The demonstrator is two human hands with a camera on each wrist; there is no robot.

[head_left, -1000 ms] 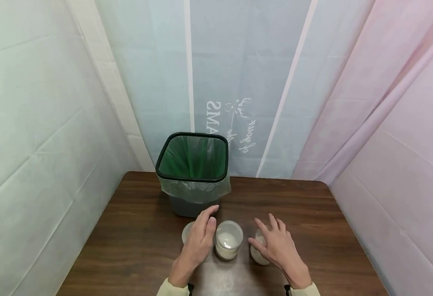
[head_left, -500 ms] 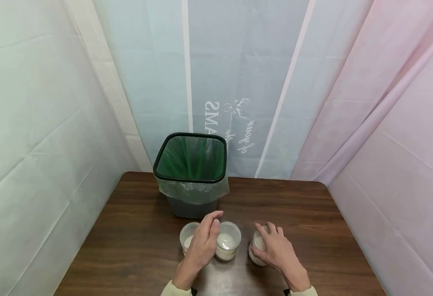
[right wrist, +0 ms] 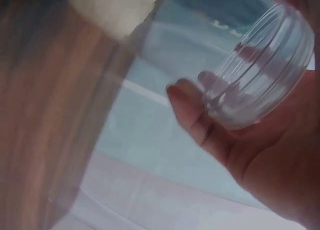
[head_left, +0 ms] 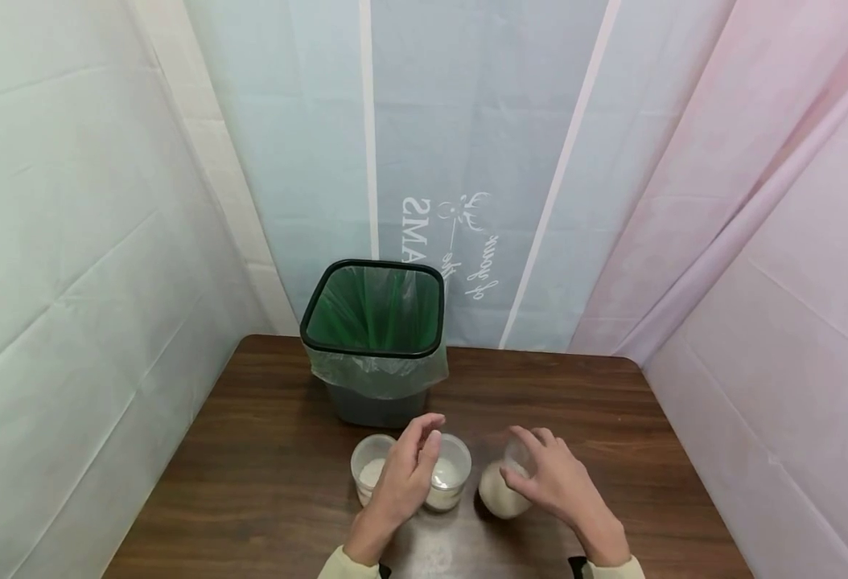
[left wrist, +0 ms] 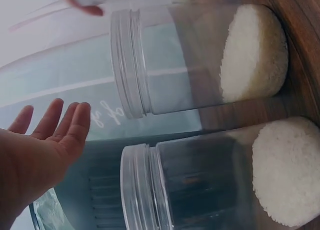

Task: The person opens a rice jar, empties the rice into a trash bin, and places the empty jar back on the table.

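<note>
Curtained booth, wider room hidden: cloth hangings (head_left: 482, 121) on three sides, mirrored lettering (head_left: 417, 233) ahead, wood-grain table (head_left: 576, 394) between.

A brown wood-grained counter (head_left: 583, 402) is carrying a grey bin (head_left: 376, 408) near its back edge. In front, a left jar (head_left: 364, 487) and a middle jar (head_left: 456, 486), clear with white grains (head_left: 372, 472) inside, are standing upright. Whether a tilted right jar (head_left: 504, 490) is touching down is unclear.

middle jar (head_left: 451, 476): part-hidden by left grip (head_left: 404, 481) | right jar (head_left: 502, 492): blurred
</note>
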